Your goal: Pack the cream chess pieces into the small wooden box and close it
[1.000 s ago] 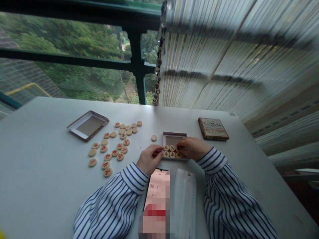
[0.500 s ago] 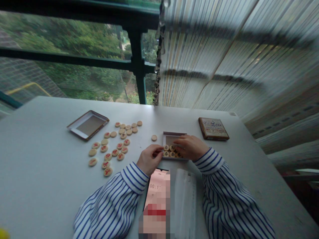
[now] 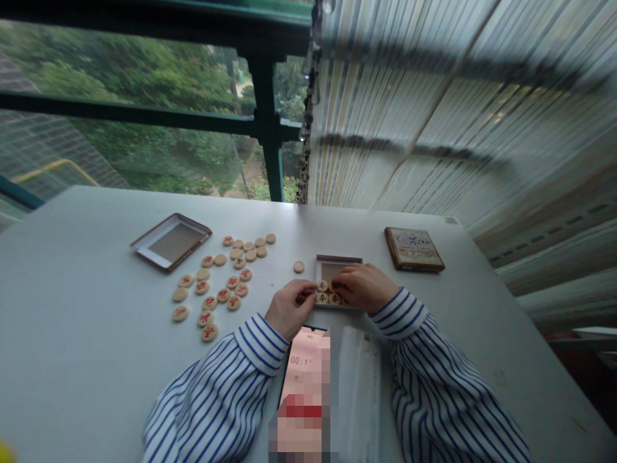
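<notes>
An open shallow box [image 3: 337, 258] lies before me with Chinese chess pieces set in rows at its near end, some with black characters. My left hand [image 3: 292, 308] is at the box's left wall, its fingers curled with thumb and forefinger closed on that edge. Over the right part of the box, my right hand [image 3: 369, 287] has its fingers drawn together, the tips on a Chinese chess piece [image 3: 331, 285] in the upper row. The hand covers the pieces on that side. A single blank-faced piece [image 3: 299, 267] lies just left of the box.
Several loose pieces [image 3: 233, 282], red-marked or blank-faced, spread over the table's left half. Behind them is an open box lid [image 3: 173, 242]; a closed box [image 3: 414, 249] sits at right. A phone [image 3: 303, 366] and a clear plastic case [image 3: 359, 392] lie between my forearms.
My right hand has shifted slightly left and its spread fingers have come together over the upper row's piece. My left hand stays at the box's edge.
</notes>
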Motion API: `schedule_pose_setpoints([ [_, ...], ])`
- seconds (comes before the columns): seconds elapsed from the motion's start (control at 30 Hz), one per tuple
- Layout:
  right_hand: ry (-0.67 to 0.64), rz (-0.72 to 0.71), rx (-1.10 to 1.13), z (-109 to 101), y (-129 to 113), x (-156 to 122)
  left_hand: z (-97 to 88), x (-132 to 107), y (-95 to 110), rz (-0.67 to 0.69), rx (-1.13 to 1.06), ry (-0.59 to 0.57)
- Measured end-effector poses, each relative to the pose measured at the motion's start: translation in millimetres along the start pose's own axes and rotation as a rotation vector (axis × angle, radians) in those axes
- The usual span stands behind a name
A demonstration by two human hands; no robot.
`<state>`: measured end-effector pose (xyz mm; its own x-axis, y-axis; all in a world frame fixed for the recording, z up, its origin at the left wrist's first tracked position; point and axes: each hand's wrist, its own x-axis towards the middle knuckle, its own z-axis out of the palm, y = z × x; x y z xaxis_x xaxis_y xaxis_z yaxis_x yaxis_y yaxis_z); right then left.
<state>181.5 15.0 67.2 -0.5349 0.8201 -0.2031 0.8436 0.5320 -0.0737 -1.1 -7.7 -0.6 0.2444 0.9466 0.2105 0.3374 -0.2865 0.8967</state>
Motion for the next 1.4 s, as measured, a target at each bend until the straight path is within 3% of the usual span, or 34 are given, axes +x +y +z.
schedule_pose_setpoints([
  [0.13,-0.002,0.009,-0.003,-2.0,1.0,-1.9,-0.2,0.2,1.0,-0.003,-0.003,0.000],
  [0.4,0.144,0.063,0.057,-7.2,17.7,-19.2,0.6,0.0,-2.2,-0.006,-0.012,-0.009],
  [0.6,0.318,0.063,0.096,15.0,15.7,-44.6,0.3,-0.2,-4.6,0.009,0.000,-0.015],
  [0.8,0.536,0.198,0.089,40.6,4.9,-56.9,0.8,-1.3,-5.5,0.003,-0.005,-0.011],
  [1.4,0.452,0.234,0.092,42.8,6.6,-45.0,0.3,0.2,-4.9,0.005,-0.014,-0.013],
])
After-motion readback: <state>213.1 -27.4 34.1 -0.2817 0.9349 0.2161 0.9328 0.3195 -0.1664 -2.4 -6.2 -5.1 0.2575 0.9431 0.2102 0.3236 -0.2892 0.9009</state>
